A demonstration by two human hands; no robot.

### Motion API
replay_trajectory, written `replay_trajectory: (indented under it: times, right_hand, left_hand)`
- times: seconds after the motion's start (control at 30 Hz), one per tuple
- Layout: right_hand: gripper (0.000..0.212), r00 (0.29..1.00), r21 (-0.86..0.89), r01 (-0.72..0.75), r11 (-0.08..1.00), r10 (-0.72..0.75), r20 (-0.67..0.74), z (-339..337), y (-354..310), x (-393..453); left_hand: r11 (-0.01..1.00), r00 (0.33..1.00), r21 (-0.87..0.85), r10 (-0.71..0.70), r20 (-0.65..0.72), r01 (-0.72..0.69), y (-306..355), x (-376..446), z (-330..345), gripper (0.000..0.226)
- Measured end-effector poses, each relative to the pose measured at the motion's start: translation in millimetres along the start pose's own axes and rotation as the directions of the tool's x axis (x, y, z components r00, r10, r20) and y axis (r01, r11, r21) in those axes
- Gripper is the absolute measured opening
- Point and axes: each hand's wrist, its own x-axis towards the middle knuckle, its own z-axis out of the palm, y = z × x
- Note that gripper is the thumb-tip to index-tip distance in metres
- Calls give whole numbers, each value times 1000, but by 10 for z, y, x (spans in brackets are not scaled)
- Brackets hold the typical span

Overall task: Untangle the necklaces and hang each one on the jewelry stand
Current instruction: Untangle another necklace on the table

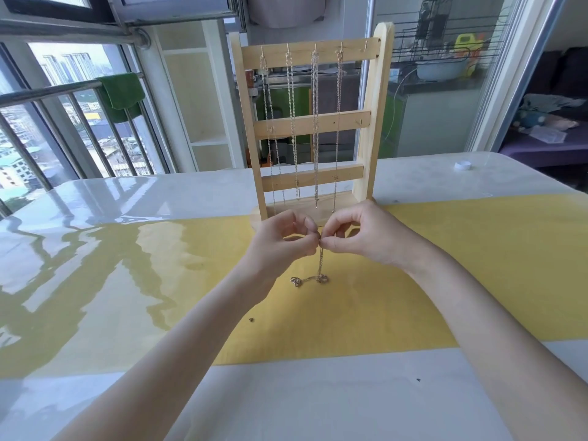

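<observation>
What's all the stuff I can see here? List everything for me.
stand: one, pale wood, upright on the table's far side
hung chains: four, silvery, on the top rail's hooks
free hook: one, top rail's right end
loose chain: one, gold, pinched above the mat, knotted end on it
mat: one, yellow, under clear cover
table: one, white
cap: one, white, far right
towel: one, green, on the railing
left hand: pinching the chain
right hand: pinching the chain

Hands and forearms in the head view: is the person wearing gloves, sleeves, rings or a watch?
No. The left hand and right hand are bare, with no gloves. No rings show on the fingers. Both forearms are uncovered as far as the frame shows, with no sleeves, watch or bracelet at the wrists.
</observation>
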Motion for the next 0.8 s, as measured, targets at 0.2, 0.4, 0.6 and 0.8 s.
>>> replay_trajectory:
  times: [0.2,0.4,0.6,0.8]
  right_hand:
    - [14,998,86,-59,995,56,37,-38,-18,-28]
    - [15,994,205,-104,973,93,62,-29,-19,-36]
    - [14,992,83,-108,991,102,75,19,-66,-33]
    - [12,995,20,-77,997,75,70,2,-81,-51]
  left_hand:
    - [974,995,207,76,65,-88,57,-2,-33,22]
    - [947,985,273,147,93,-167,110,20,-42,21]
    - [861,961,428,244,129,-276,83,3,-6,29]
    - [976,991,188,97,91,-113,88,1,-43,21]
